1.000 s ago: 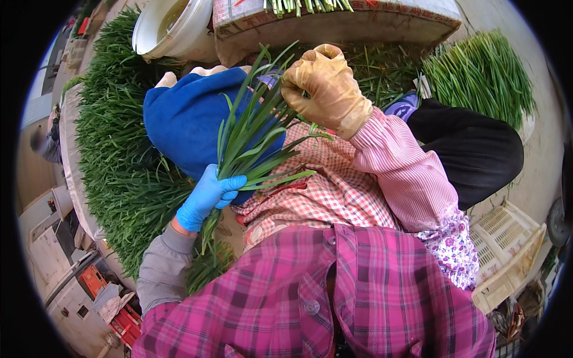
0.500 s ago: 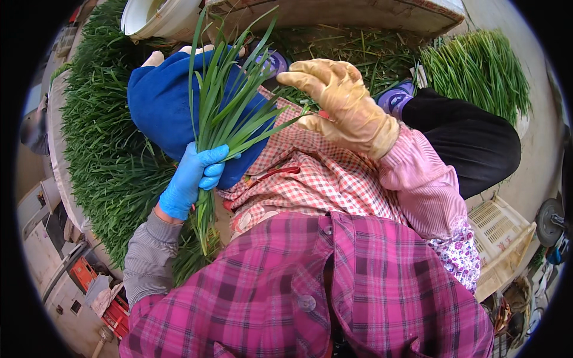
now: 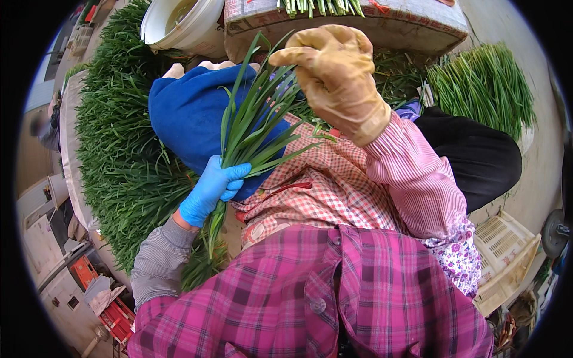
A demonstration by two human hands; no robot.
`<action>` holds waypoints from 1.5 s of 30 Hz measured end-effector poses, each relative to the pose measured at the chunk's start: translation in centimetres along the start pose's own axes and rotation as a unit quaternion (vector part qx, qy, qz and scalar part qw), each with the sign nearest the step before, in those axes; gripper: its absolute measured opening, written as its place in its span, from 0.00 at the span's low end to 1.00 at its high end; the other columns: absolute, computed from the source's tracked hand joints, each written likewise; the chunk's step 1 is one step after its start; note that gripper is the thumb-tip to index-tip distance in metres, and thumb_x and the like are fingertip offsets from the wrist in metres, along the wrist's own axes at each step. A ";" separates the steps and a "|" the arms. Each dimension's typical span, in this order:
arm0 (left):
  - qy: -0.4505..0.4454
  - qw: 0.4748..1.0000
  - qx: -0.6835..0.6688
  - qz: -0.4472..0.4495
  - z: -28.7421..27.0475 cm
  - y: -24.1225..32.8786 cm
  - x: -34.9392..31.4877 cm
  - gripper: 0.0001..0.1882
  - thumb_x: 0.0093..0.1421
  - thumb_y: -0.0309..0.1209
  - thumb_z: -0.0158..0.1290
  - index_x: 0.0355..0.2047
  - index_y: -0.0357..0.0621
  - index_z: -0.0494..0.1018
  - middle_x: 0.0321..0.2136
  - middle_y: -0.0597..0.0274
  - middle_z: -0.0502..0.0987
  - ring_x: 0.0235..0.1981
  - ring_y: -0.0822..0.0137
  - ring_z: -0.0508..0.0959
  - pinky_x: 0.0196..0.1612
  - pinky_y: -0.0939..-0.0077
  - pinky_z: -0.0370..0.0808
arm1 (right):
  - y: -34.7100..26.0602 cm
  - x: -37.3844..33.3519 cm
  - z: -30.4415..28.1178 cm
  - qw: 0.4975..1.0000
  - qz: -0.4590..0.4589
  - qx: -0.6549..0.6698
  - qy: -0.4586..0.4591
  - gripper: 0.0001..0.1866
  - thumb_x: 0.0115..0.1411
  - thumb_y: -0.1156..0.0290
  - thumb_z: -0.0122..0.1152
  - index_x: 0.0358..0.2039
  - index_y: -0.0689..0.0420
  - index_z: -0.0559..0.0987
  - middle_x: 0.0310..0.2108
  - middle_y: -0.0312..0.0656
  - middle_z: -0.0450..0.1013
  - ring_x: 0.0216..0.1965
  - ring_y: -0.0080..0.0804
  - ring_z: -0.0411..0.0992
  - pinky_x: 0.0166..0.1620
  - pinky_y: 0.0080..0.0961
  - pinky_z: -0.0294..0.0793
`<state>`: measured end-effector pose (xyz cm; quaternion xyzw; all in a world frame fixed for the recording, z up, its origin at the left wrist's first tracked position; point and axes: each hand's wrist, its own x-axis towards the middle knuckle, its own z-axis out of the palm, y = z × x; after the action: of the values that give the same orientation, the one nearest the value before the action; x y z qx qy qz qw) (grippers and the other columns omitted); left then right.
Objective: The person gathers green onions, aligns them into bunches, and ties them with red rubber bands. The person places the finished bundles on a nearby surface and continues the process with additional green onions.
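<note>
My left hand (image 3: 210, 186), in a blue disposable glove, is closed round a bunch of garlic chives (image 3: 253, 128). The long flat leaves fan out above the fist and the lower ends hang beneath it. Raised to the right of the leaf tips is my right hand (image 3: 340, 83), in a tan rubber glove. Its fingers are partly curled, and I see nothing held in them. A blue cloth (image 3: 191, 113) covers my left knee behind the bunch, and a red checked apron (image 3: 334, 197) lies across my lap.
Dense green leaves are heaped (image 3: 119, 161) along the left. A white bucket (image 3: 200, 30) stands at the far left, beside a box (image 3: 340, 39) with cut stalks (image 3: 319, 6) on top. Another leafy pile (image 3: 483, 89) is at the far right, and a cream plastic crate (image 3: 507, 250) lies near right.
My right hand has moved up and away, its fingers more curled. The view has shifted, bringing the stalks on the box into sight. My left hand keeps its grip on the garlic chives.
</note>
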<state>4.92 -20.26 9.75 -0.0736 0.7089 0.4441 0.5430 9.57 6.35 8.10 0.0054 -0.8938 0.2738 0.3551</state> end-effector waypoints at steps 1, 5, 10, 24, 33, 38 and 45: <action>0.011 1.000 0.003 -0.006 0.0 -0.1 0.0 0.07 0.59 0.30 0.54 0.31 0.40 0.70 0.13 0.77 0.58 0.10 0.84 0.53 0.12 0.87 0.47 | -0.4 0.4 0.1 0.999 0.013 -0.022 -0.048 0.05 0.52 0.70 0.58 0.30 0.45 0.80 0.34 0.29 0.73 0.41 0.30 0.68 0.51 0.39 0.54; 0.035 0.999 0.016 -0.010 0.4 -0.1 -0.1 0.06 0.59 0.29 0.54 0.30 0.42 0.68 0.13 0.77 0.59 0.11 0.84 0.53 0.12 0.87 0.47 | 0.8 0.5 2.6 0.979 0.028 -0.110 -0.171 0.10 0.50 0.61 0.63 0.35 0.38 0.82 0.34 0.26 0.73 0.42 0.30 0.68 0.50 0.38 0.56; 0.000 1.000 0.019 -0.002 0.2 0.1 0.1 0.06 0.58 0.30 0.55 0.31 0.44 0.68 0.14 0.76 0.60 0.12 0.84 0.55 0.13 0.86 0.48 | 0.7 1.4 1.7 0.974 -0.006 -0.107 -0.199 0.03 0.46 0.64 0.63 0.24 0.42 0.82 0.29 0.27 0.72 0.39 0.29 0.68 0.48 0.39 0.58; -0.005 0.980 0.022 0.200 -0.6 16.1 5.1 0.10 0.60 0.40 0.53 0.29 0.48 0.69 0.12 0.75 0.62 0.08 0.80 0.59 0.11 0.85 0.54 | 11.0 -0.2 -2.5 0.976 0.216 -0.034 0.007 0.03 0.45 0.66 0.64 0.21 0.49 0.81 0.22 0.33 0.73 0.31 0.32 0.71 0.41 0.31 0.67; 0.015 0.945 -0.019 0.326 4.5 35.8 27.6 0.06 0.56 0.31 0.55 0.29 0.42 0.73 0.20 0.63 0.73 0.20 0.70 0.74 0.26 0.74 0.74 | 15.8 -0.9 0.4 0.926 0.340 0.155 0.048 0.11 0.53 0.79 0.57 0.38 0.56 0.80 0.36 0.39 0.75 0.40 0.29 0.72 0.48 0.24 0.70; 0.104 0.941 0.088 0.311 3.0 36.7 35.3 0.06 0.55 0.30 0.54 0.31 0.41 0.74 0.19 0.63 0.74 0.18 0.71 0.74 0.21 0.73 0.74 | 15.9 3.9 3.2 0.972 0.198 0.105 0.066 0.15 0.53 0.76 0.56 0.43 0.55 0.77 0.43 0.41 0.74 0.48 0.36 0.70 0.56 0.28 0.65; 0.097 0.816 0.287 0.492 3.9 34.4 28.8 0.19 0.58 0.35 0.49 0.48 0.39 0.68 0.37 0.54 0.74 0.38 0.60 0.74 0.44 0.69 0.70 | 19.2 6.8 8.9 0.975 0.148 0.001 -0.168 0.23 0.59 0.66 0.48 0.57 0.48 0.69 0.61 0.40 0.60 0.64 0.33 0.54 0.64 0.33 0.48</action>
<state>-24.00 13.86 4.56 0.4011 0.7951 0.4192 0.1767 -5.03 19.54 -2.23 -0.0811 -0.9313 0.3193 0.1553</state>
